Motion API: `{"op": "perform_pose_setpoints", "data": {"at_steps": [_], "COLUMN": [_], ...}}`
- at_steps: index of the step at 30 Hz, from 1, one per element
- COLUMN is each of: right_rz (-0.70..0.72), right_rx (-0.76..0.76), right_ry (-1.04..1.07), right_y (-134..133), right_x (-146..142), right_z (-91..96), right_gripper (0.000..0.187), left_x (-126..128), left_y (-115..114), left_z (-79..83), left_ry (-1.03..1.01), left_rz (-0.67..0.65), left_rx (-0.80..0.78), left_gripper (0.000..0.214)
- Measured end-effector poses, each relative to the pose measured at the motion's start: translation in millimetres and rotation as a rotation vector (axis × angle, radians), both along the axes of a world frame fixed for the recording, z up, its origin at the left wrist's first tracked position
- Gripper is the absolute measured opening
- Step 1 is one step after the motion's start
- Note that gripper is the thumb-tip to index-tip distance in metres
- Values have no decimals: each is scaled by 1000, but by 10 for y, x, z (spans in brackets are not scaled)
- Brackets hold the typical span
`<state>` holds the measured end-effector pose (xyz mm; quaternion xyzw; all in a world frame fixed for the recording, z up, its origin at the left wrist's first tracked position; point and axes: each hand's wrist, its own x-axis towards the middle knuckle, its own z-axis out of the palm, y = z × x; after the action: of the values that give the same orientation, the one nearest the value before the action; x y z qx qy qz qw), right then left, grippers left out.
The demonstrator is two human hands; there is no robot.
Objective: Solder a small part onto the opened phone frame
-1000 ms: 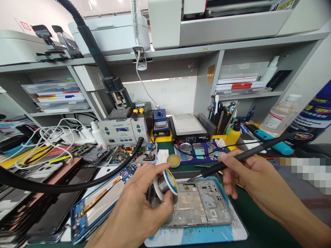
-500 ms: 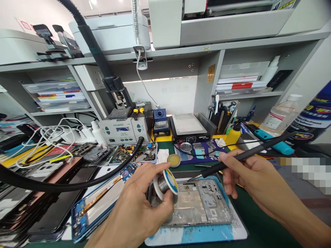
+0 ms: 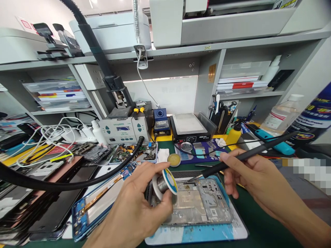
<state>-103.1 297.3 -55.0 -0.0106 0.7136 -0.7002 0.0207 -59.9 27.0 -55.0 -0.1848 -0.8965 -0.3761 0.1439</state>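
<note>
Barely any shift since the last frame; I log both hands steady. Left hand pinches the spool, at 9 o'clock of the iron tip. Right hand is closed around the iron, tip over the phone, at its 12 o'clock edge.

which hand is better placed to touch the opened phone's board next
Right, probably. The right hand holds the soldering iron with its tip just over the top edge of the opened phone. The left hand grips the solder spool beside it.
</note>
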Motion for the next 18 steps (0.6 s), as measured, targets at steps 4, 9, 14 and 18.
{"op": "perform_pose_setpoints", "data": {"at_steps": [4, 9, 14, 18], "right_rz": [13, 30, -14, 1], "right_rx": [31, 49, 41, 35], "right_ry": [3, 35, 65, 67], "right_y": [10, -9, -58, -47], "right_x": [13, 31, 60, 54], "right_z": [7, 34, 66, 56], "right_gripper": [41, 38, 42, 42], "left_x": [2, 9, 9, -3], "left_y": [-12, -13, -21, -8], "left_z": [23, 16, -11, -5], "left_ry": [3, -7, 18, 34], "left_rz": [6, 5, 14, 6], "left_rx": [3, -14, -46, -65], "left_gripper": [44, 44, 47, 47]}}
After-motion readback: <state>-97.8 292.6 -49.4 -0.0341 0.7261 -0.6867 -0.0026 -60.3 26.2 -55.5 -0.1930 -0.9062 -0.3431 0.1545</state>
